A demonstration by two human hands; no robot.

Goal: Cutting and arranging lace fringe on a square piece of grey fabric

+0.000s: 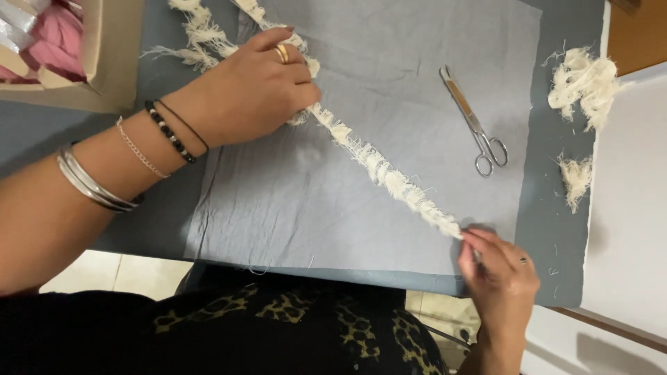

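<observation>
Head view: your left hand (260,90) lies knuckles up on the frayed cream fabric strip (379,167), fingers curled down and pressing it flat against the grey cloth (292,201), while your right hand (501,274) pinches the strip's near end between fingertips at the cloth's lower right — the strip runs taut on a diagonal between the two hands, and past the left hand it continues toward the table's far edge. Metal scissors (476,125) lie shut on the cloth just right of the strip, untouched; loose cream thread tufts (583,83) sit further right, and a cardboard box (104,55) holding pink material stands at the far left.
</observation>
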